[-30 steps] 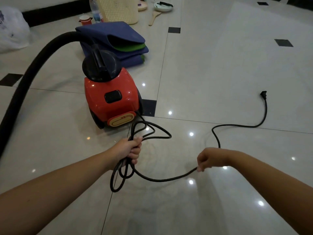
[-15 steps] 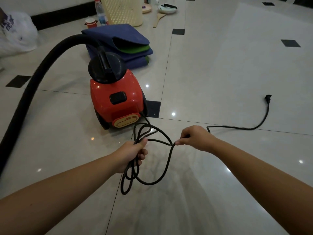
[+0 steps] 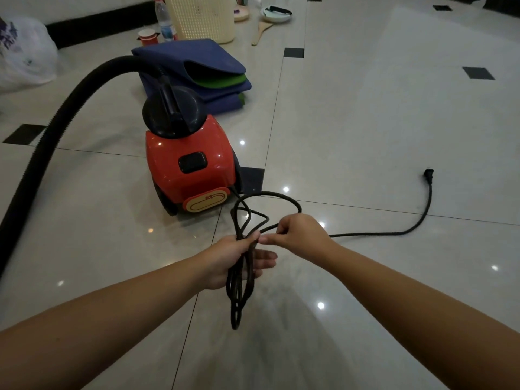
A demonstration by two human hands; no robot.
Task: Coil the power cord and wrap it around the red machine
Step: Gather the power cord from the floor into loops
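Observation:
The red machine (image 3: 191, 167), a canister vacuum with a black top, stands on the tiled floor ahead of me. Its black power cord (image 3: 394, 233) runs from the machine's rear, loops through my hands and trails right to the plug (image 3: 428, 175) lying on the floor. My left hand (image 3: 236, 260) grips a bundle of several cord loops that hang below it. My right hand (image 3: 295, 232) pinches the cord right beside the left thumb, touching the bundle.
A thick black hose (image 3: 56, 119) arcs from the machine's top off to the left. Folded blue and green mats (image 3: 202, 71) lie behind it. Farther back stand a cream basket (image 3: 202, 15), a bottle (image 3: 166, 21), a red cup (image 3: 147, 36) and a white bag (image 3: 22, 52).
My right hand has carried the cord leftward from the floor to my left hand, adding another loop to the bundle. The plug end has slid closer and the slack has straightened.

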